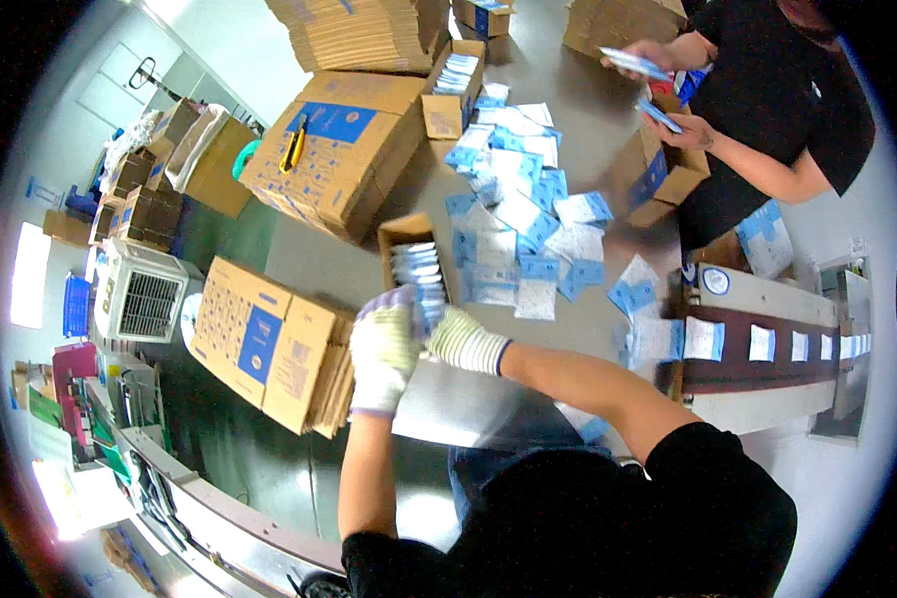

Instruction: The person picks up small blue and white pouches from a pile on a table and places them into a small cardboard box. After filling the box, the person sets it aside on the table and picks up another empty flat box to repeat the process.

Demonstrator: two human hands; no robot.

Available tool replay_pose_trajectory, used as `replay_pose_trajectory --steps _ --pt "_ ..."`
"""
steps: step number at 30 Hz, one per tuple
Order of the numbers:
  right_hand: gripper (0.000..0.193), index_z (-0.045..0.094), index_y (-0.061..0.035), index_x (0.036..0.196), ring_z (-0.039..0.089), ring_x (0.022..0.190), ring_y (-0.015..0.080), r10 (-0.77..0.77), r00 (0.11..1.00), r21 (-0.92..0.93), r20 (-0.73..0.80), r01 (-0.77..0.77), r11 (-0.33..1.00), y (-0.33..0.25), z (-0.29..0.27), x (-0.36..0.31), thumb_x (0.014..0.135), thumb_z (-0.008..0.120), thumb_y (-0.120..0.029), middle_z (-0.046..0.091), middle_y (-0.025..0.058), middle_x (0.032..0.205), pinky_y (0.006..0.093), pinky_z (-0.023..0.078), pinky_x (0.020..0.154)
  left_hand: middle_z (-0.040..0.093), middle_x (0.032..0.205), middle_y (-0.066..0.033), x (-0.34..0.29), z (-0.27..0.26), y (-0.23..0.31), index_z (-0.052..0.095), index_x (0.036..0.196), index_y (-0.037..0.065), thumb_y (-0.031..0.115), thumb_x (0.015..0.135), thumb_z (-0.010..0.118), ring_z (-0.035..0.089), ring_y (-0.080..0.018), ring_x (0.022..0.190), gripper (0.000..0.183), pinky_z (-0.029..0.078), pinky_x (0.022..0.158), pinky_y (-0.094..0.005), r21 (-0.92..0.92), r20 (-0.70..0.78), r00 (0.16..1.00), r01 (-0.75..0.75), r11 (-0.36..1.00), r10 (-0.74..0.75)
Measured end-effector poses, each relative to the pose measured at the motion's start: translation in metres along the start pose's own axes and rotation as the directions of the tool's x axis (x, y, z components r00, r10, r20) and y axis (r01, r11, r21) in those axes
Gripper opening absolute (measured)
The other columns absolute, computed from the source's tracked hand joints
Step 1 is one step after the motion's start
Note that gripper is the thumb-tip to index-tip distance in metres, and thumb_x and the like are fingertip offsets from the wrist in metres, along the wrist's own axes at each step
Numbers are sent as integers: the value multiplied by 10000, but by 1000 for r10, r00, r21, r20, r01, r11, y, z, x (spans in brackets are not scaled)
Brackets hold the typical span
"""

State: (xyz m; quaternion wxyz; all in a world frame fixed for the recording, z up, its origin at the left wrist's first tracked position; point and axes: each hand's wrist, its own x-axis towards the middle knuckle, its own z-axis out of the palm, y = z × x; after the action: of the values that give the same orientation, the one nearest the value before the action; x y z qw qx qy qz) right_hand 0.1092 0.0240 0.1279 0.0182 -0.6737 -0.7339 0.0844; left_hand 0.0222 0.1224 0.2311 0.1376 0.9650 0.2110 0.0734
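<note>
Counter (508,399) space of grey metal fills the middle of the frame, running from the lower centre to the top. Two large printed cartons are seen on it: one at upper centre-left (334,149) with a yellow utility knife (294,148) lying on its top, and one at lower left (264,344), tilted on flattened cardboard. At the right, a conveyor belt (767,349) carries single sachets in a row. A loose heap of blue-and-white sachets (513,214) is spread over the counter between the centre and the upper middle. At upper right, a co-worker in a black shirt (767,110) is seen holding sachets over a small open box.

Just above the hands, at the centre of the frame, a small open cardboard box (416,261) is stood, already part-filled with sachets packed on edge. A bundle of sachets (431,317) is gripped between the two gloved hands at the box's near end: the left hand (384,349) is closed around it from the left, the right hand (465,341) is pressed against it from the right.

The step in hand is judged to be the packing of a squared-up bundle into that box. For the next move, the bundle would need to be kept tight and slid in on edge beside the sachets already packed.
</note>
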Motion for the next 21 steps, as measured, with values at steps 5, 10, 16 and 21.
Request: replay_pose_trajectory --steps 5,10,16,21 --pt "198 631 -116 724 591 692 223 270 945 -83 184 -259 962 123 -39 91 781 568 -294 609 67 651 396 409 750 312 1329 -209 -35 -31 -70 385 1283 150 293 737 627 289 -441 1209 614 245 1008 -525 316 -48 985 172 933 -165" --pt "293 573 -60 955 590 835 250 428 899 -156 -95 -438 885 259 -39 164 761 587 -279 609 135 908 423 386 825 242 1372 -217 -49 -24 -97 401 1289 210 282 683 651 262 -469 1222 659 251 1005 -553 368 59 964 221 903 -259" --pt "481 349 -31 1305 331 1250 346 366 772 -270 -519 -555 787 274 -10 171 836 361 -136 340 188 1359 509 278 998 355 1287 -220 -46 -2 -100 456 1214 180 169 714 607 358 -459 1170 523 341 947 -549 330 -38 977 212 920 -212" --pt "552 359 -78 1303 262 1297 319 -173 960 -74 221 194 978 92 47 -20 850 415 -388 285 142 1400 492 198 1057 422 1225 -207 -61 5 -98 489 1154 175 111 724 605 408 -467 1131 450 404 898 -530 378 -109 983 181 908 -150"
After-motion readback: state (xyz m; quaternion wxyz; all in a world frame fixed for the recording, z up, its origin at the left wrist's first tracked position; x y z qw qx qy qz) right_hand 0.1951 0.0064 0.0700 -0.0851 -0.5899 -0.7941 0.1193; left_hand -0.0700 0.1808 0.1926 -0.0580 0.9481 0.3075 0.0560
